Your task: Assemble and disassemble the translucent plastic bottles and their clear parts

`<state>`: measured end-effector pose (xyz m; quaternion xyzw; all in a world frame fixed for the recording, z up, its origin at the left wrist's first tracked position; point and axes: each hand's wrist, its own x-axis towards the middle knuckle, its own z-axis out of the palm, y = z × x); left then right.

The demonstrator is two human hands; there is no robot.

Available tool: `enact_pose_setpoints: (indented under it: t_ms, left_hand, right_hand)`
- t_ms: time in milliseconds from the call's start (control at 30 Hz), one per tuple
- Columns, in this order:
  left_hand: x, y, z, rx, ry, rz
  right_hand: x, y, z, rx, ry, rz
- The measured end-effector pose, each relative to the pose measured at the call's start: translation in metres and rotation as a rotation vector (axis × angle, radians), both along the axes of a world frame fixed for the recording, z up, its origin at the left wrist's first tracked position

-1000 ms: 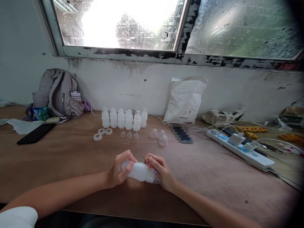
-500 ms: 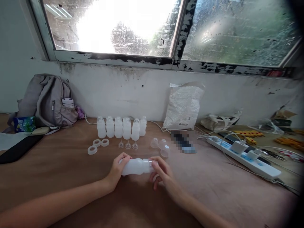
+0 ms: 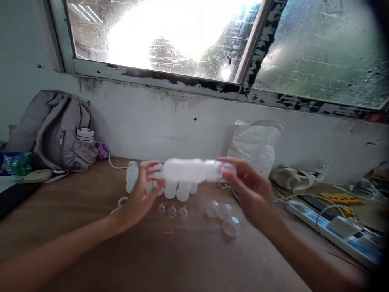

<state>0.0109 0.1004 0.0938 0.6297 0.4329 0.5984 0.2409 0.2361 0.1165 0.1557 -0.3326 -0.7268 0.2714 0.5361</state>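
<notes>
A frosted white baby bottle (image 3: pixel 187 170) is held up sideways above the table, blurred by motion. My right hand (image 3: pixel 253 188) grips its clear-capped end between thumb and fingers. At the base end, my left hand (image 3: pixel 138 200) has its fingers spread; whether a fingertip touches the bottle I cannot tell. Behind is a row of several similar bottles (image 3: pixel 131 177), partly covered by the held one. Three clear teats (image 3: pixel 172 210) stand in front of that row, with three clear dome caps (image 3: pixel 225 211) to their right. White collar rings (image 3: pixel 122 201) are mostly hidden behind my left forearm.
A grey backpack (image 3: pixel 57 129) leans on the wall at left. A silvery-white mailing bag (image 3: pixel 253 144) stands at the back right. On the right lie a white power strip (image 3: pixel 331 227) with cables and a pale cloth bag (image 3: pixel 299 177). A window (image 3: pixel 188 44) is above.
The bottle has been raised from near the table towards eye level. My left hand's fingers have spread from around its base, while my right keeps its grip. The view has tilted and shifted.
</notes>
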Motion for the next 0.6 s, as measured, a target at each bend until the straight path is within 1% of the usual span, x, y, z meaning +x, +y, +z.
enact_pose_setpoints:
  t_ms: [33,67,100,133,167,200,267,300,367,433,500,600]
  left_hand:
    - [-0.009,0.004,0.007,0.068,0.01,0.082]
    - [-0.018,0.006,0.01,0.111,0.045,0.13]
    - [-0.025,0.005,0.01,0.132,0.107,0.143]
    - [-0.031,0.002,0.006,0.147,0.186,0.135]
    - [-0.035,-0.002,0.0,0.153,0.282,0.105]
    - [-0.038,-0.007,-0.009,0.171,0.392,0.046]
    - [-0.043,-0.017,-0.03,0.257,0.546,-0.027]
    - [-0.045,-0.021,-0.04,0.301,0.614,-0.054]
    - [-0.049,-0.025,-0.058,0.407,0.766,-0.104]
    - [-0.054,-0.025,-0.071,0.541,0.916,-0.17]
    - [-0.057,-0.023,-0.079,0.611,0.999,-0.194]
    - [-0.059,-0.021,-0.083,0.607,1.03,-0.185]
  right_hand:
    - [-0.002,0.017,0.013,0.08,0.043,-0.025]
    - [-0.003,0.035,0.023,0.163,0.078,-0.074]
    - [-0.006,0.055,0.031,0.221,0.076,-0.128]
    - [-0.008,0.075,0.037,0.239,0.028,-0.17]
    - [-0.012,0.095,0.041,0.215,-0.067,-0.198]
    - [-0.016,0.114,0.042,0.176,-0.173,-0.231]
    - [-0.025,0.145,0.039,0.068,-0.423,-0.276]
    - [-0.03,0.157,0.035,0.018,-0.531,-0.299]
    - [-0.042,0.172,0.026,-0.053,-0.724,-0.302]
    - [-0.053,0.176,0.017,-0.105,-0.864,-0.266]
    - [-0.062,0.175,0.009,-0.142,-0.96,-0.232]
    - [-0.069,0.174,-0.001,-0.166,-1.066,-0.191]
